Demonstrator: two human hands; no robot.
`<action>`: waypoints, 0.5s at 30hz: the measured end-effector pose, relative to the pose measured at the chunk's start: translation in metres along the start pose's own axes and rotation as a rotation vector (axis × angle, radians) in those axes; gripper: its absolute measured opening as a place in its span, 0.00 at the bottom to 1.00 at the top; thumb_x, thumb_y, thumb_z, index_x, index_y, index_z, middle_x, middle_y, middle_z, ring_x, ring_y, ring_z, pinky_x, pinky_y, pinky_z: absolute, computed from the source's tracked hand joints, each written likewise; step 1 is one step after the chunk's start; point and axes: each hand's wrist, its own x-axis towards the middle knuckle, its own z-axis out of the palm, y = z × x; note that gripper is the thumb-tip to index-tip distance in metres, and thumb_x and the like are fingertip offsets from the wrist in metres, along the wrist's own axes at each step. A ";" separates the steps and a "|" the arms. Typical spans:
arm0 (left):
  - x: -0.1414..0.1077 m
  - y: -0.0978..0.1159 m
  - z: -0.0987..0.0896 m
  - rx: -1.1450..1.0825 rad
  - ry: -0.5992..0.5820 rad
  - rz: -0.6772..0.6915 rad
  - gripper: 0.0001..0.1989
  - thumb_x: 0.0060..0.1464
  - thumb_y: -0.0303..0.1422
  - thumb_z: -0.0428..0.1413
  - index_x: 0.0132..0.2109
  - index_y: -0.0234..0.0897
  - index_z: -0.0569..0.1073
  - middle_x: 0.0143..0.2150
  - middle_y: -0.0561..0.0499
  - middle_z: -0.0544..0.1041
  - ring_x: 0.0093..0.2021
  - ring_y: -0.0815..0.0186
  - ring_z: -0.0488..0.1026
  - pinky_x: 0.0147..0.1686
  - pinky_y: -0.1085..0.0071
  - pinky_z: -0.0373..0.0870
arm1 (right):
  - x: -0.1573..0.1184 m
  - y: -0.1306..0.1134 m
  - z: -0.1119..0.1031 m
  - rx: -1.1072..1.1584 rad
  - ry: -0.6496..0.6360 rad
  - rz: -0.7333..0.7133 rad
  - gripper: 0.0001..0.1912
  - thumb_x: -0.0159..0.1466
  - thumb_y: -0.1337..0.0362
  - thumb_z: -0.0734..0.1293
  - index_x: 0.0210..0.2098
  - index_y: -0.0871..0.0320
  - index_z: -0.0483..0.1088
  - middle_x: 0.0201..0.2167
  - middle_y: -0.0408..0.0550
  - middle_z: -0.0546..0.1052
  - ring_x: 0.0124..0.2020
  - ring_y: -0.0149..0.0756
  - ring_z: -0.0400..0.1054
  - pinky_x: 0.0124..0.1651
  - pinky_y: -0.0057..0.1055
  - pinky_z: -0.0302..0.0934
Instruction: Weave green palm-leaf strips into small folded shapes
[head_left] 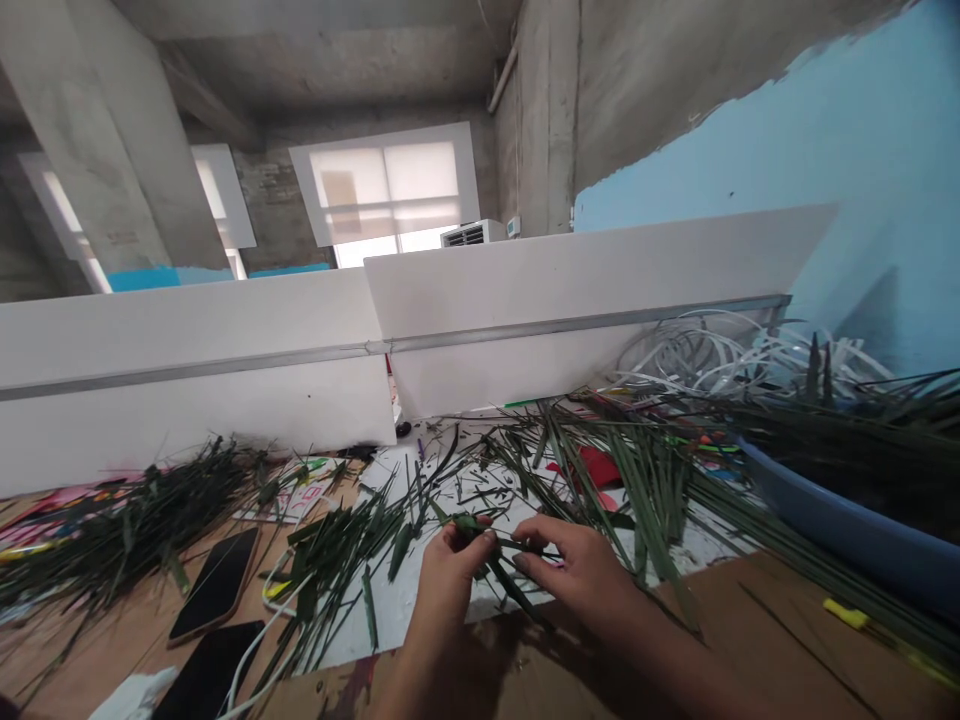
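Observation:
Near the front of the table, my left hand (454, 560) pinches a small folded piece of green leaf (466, 524) between thumb and fingers. Just to its right, my right hand (562, 560) has thumb and fingertips closed around a thin strand that runs from the folded piece. A longer green strip (514, 592) hangs down from the piece, between the two hands. Beneath them lies a white sheet (397, 590) strewn with leaf scraps. Long green leaves (649, 480) lie behind and right of my right hand.
Two phones (216, 585) and a white cable (251, 650) lie at the left, beside leaf piles (345, 545). A blue basin (847, 510) full of leaves stands right, near a yellow tool (846, 613). White strips (705, 355) lie coiled behind. A white partition (510, 290) borders the table.

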 end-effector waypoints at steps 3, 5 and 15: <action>-0.001 0.000 0.002 0.006 0.011 0.000 0.21 0.27 0.37 0.71 0.32 0.32 0.80 0.27 0.50 0.79 0.30 0.62 0.73 0.35 0.67 0.68 | 0.002 0.003 0.001 0.044 -0.014 0.001 0.07 0.64 0.61 0.67 0.38 0.54 0.78 0.35 0.48 0.81 0.36 0.44 0.74 0.38 0.34 0.60; -0.002 0.001 0.004 0.005 0.010 -0.005 0.21 0.26 0.36 0.71 0.32 0.33 0.80 0.26 0.50 0.79 0.30 0.62 0.73 0.36 0.66 0.69 | 0.003 0.005 0.001 0.047 -0.019 -0.003 0.07 0.63 0.62 0.67 0.35 0.54 0.78 0.33 0.48 0.81 0.36 0.43 0.73 0.38 0.33 0.60; -0.011 0.002 0.005 0.065 -0.068 0.005 0.24 0.36 0.38 0.70 0.43 0.33 0.79 0.37 0.45 0.82 0.39 0.57 0.77 0.40 0.66 0.70 | 0.002 0.002 -0.001 0.056 -0.022 -0.018 0.10 0.65 0.61 0.64 0.27 0.55 0.71 0.26 0.45 0.73 0.29 0.39 0.65 0.33 0.33 0.53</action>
